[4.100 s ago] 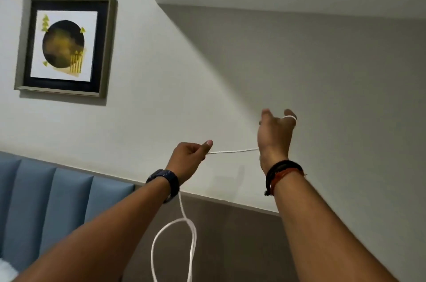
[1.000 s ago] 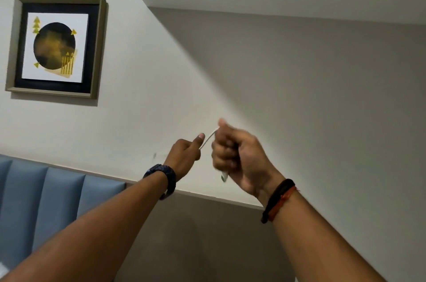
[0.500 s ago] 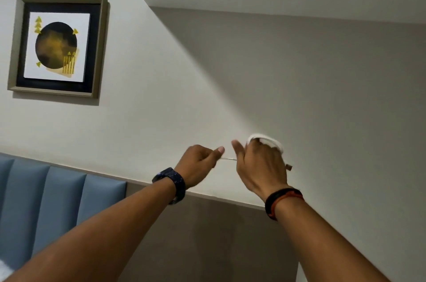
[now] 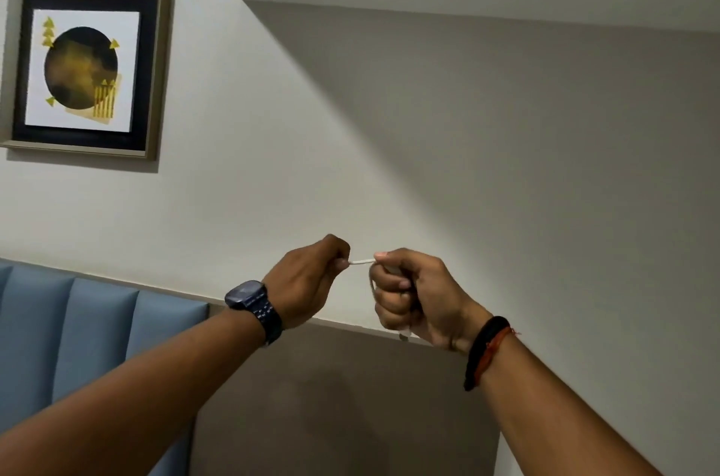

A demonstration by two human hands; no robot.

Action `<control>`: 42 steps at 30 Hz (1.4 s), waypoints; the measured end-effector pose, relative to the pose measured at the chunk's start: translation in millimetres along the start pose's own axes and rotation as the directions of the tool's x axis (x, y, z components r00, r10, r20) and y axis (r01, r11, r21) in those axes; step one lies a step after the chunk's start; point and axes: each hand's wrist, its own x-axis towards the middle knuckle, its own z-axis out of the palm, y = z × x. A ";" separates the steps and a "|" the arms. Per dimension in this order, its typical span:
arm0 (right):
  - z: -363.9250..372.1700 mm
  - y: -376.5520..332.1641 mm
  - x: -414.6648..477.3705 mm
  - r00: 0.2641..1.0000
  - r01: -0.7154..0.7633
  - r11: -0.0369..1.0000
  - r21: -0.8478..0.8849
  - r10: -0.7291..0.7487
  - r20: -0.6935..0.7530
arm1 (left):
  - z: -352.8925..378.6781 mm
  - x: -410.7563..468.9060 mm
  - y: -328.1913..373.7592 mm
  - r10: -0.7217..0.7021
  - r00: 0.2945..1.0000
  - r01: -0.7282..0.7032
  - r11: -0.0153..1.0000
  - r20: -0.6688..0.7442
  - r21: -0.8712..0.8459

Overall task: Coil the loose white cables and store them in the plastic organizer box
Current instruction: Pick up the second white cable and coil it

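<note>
Two raised hands meet at centre frame before a pale wall. Left hand (image 4: 307,281) pinches a short taut stretch of white cable (image 4: 362,261); right hand (image 4: 417,294), fisted, clasps the remainder, a connector tip poking from beneath it. A framed print (image 4: 83,70) hangs upper left.
</note>
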 end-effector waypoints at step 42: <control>-26.8 10.6 -6.7 0.983 0.164 0.967 0.197 -0.143 -0.116 | 41.0 8.7 64.2 -0.512 0.790 0.525 0.280 0.337 -0.804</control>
